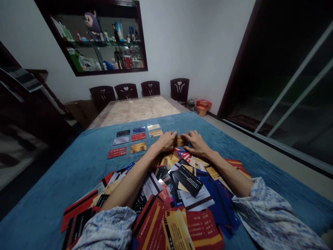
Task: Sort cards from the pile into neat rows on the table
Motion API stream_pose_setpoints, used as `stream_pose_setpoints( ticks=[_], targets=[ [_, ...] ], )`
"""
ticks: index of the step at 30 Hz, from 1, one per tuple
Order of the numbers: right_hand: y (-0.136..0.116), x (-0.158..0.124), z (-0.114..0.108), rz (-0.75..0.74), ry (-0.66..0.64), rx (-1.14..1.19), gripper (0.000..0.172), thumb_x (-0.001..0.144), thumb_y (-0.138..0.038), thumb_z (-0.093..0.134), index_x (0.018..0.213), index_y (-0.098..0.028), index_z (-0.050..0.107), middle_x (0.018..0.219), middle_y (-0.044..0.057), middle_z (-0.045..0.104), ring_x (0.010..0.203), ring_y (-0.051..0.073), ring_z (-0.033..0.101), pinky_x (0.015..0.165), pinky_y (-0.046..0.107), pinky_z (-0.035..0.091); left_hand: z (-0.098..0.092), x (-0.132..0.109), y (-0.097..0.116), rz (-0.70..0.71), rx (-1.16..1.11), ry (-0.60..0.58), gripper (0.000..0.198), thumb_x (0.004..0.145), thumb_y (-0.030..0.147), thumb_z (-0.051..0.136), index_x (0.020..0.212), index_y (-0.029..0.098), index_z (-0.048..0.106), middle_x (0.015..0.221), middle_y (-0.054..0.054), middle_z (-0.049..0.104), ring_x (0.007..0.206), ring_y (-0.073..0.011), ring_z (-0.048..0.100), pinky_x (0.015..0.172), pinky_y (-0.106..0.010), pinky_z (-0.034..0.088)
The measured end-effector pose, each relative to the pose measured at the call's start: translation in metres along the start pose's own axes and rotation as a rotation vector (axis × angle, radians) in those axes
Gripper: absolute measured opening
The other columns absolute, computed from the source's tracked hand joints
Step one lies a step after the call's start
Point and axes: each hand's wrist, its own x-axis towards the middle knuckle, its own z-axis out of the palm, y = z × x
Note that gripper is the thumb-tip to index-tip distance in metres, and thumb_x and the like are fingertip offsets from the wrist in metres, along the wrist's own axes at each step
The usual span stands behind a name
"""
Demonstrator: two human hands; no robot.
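Observation:
Both my arms reach forward over a big heap of plastic cards [179, 194] lying on a blue cloth [78, 166]. My left hand [166, 141] and my right hand [196, 142] meet at the far edge of the heap, fingers curled down onto a gold card [180, 141] that they hold between them. Left of my hands, several cards lie in neat rows: dark, blue and white ones [138, 130] at the back, a red card [117, 152] and a gold card [138, 148] at the front.
Beyond the blue cloth, a marble-topped table [137, 109] stretches away with several dark chairs [179, 88] at its far end. A wall shelf [99, 38] holds bottles and a plush toy. A glass sliding door [293, 86] is on the right, a red box [203, 105] on the floor.

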Motion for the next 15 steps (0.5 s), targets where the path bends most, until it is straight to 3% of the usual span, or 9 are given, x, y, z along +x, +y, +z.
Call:
stream_pose_setpoints(
  ticks=[15],
  targets=[
    [0.002,0.008,-0.017,-0.062,-0.014,-0.140,0.051,0.089,-0.042,0.056,0.133,-0.017,0.057,0.121,0.018,0.060,0.109,0.033,0.043,0.084,0.041,0.034,-0.011,0.002,-0.004,0.039,-0.042,0.042,0.035,0.079,0.021,0.062,0.113,0.015,0.051,0.113,-0.015,0.060,0.108,-0.0308,0.056,0.090,-0.042,0.046]
  ],
)
